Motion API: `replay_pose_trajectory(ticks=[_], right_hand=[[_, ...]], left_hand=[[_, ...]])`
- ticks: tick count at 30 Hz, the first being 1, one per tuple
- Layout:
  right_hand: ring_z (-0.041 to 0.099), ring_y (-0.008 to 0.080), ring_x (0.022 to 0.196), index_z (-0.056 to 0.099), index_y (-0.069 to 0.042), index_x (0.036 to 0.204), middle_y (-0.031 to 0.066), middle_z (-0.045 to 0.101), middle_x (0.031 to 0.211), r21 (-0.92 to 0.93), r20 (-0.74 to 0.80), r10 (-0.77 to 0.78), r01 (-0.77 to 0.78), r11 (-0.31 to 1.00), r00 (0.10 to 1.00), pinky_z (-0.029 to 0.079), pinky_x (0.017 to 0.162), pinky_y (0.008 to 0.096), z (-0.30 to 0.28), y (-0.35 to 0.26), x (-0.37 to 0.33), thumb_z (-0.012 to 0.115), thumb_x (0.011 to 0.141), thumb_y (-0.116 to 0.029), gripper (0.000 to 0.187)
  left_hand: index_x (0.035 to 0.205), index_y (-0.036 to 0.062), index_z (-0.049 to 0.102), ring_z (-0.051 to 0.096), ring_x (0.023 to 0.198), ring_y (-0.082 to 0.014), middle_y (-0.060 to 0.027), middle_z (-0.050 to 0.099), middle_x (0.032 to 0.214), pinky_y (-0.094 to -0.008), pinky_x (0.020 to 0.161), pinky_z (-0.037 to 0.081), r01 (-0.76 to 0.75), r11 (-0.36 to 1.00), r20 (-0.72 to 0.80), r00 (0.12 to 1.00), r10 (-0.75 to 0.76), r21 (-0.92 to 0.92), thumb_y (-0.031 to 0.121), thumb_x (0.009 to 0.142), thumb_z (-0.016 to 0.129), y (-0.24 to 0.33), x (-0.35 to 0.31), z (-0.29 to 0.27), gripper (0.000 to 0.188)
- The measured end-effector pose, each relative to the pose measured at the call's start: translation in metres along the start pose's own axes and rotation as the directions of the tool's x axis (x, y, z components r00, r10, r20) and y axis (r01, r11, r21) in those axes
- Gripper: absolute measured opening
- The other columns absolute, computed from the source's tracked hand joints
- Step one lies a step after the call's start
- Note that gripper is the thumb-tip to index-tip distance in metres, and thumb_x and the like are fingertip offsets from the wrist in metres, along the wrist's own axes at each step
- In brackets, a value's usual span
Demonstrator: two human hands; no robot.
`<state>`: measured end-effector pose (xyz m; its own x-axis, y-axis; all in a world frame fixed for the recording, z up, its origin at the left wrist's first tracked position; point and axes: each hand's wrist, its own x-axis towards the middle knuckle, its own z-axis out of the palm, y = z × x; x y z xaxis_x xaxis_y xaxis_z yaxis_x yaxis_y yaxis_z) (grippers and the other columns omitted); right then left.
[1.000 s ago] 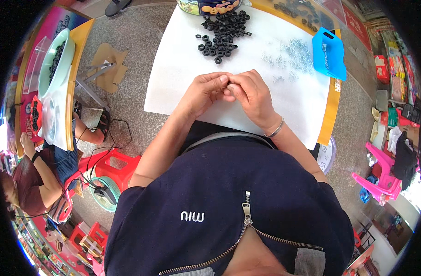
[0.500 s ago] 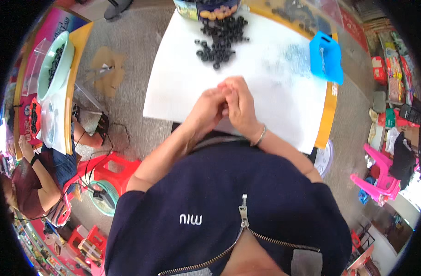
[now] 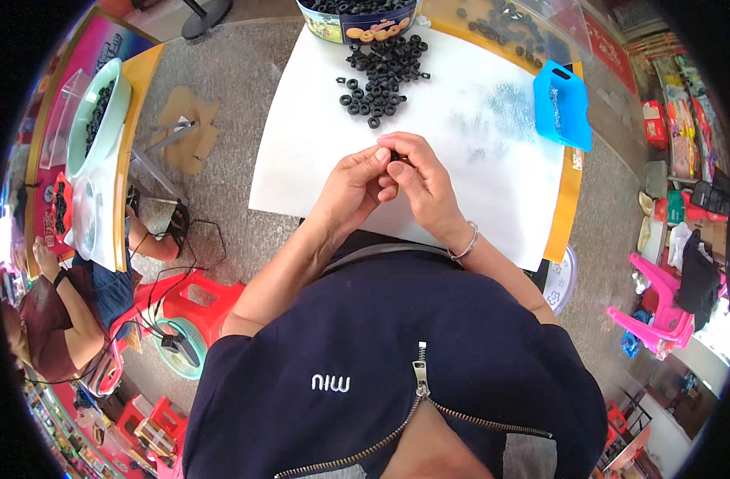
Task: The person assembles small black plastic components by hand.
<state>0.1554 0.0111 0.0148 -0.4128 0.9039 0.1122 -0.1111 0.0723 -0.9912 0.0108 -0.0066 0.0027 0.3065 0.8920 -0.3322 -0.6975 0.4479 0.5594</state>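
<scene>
While black rings (image 3: 373, 85) lay upper centre, seemingly for easy reach, the left hand (image 3: 354, 182) and right hand (image 3: 427, 185) pinched a black piece (image 3: 394, 156) mid-frame.

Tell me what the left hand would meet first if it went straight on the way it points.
Most likely the small black part just ahead of the left hand, then the right hand immediately beyond it; whether the two hands touch is hard to judge.

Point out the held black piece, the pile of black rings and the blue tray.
Held black piece (image 3: 394, 156): head view, its small exposed part.
Pile of black rings (image 3: 380, 72): head view, middle of the heap.
Blue tray (image 3: 571, 112): head view, bare inner surface.
</scene>
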Motion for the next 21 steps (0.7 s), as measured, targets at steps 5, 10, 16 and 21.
replay_pose_trajectory(ticks=[5, 10, 16, 21], right_hand=[[0.061, 0.0123, 0.083, 0.054, 0.001, 0.118, 0.0094, 0.053, 0.113, -0.321, 0.027, -0.175, 0.174, 0.931, 0.984, 0.053, 0.070, 0.0224, -0.004, 0.019, 0.002, 0.051, 0.095, -0.009, 0.025], [0.061, 0.0141, 0.090, 0.050, 0.002, 0.122, 0.0093, 0.055, 0.106, 0.109, 0.066, 0.188, -0.194, 0.975, 0.980, 0.052, 0.080, 0.0286, -0.009, -0.003, 0.002, 0.060, 0.091, -0.010, 0.034], [0.061, 0.0186, 0.096, 0.053, -0.001, 0.121, 0.0104, 0.057, 0.112, -0.176, -0.002, -0.108, 0.106, 0.979, 0.994, 0.049, 0.087, 0.0306, -0.012, -0.009, 0.006, 0.064, 0.088, -0.014, 0.036], [0.058, 0.0212, 0.100, 0.058, -0.003, 0.116, 0.0111, 0.057, 0.115, -0.275, -0.038, -0.202, 0.184, 0.944, 0.979, 0.048, 0.086, 0.0321, -0.014, -0.008, 0.009, 0.064, 0.087, -0.015, 0.032]], left_hand=[[0.103, -0.0003, 0.060, 0.047, 0.064, -0.0084, -0.0014, 0.056, 0.079, -0.0213, 0.056, 0.039, 0.010, 1.000, 0.007, 1.000, -0.010, 0.001, 0.025, 0.098, 0.049, -0.002, 0.009, -0.006, 0.028], [0.108, -0.0019, 0.059, 0.053, 0.066, -0.0135, -0.0037, 0.058, 0.079, -0.0260, 0.064, 0.045, 0.000, 0.997, 0.057, 0.998, 0.005, -0.079, 0.024, 0.098, 0.049, -0.001, 0.004, -0.007, 0.029], [0.117, -0.0033, 0.055, 0.054, 0.076, -0.0138, -0.0068, 0.060, 0.091, -0.0273, 0.067, 0.048, 0.017, 0.952, 0.253, 0.965, 0.065, -0.306, 0.030, 0.097, 0.051, 0.000, 0.009, -0.018, 0.039], [0.122, -0.0027, 0.052, 0.055, 0.079, -0.0135, -0.0087, 0.061, 0.100, -0.0271, 0.069, 0.050, 0.030, 0.935, 0.260, 0.963, 0.067, -0.354, 0.033, 0.096, 0.052, 0.003, 0.009, -0.022, 0.043]])
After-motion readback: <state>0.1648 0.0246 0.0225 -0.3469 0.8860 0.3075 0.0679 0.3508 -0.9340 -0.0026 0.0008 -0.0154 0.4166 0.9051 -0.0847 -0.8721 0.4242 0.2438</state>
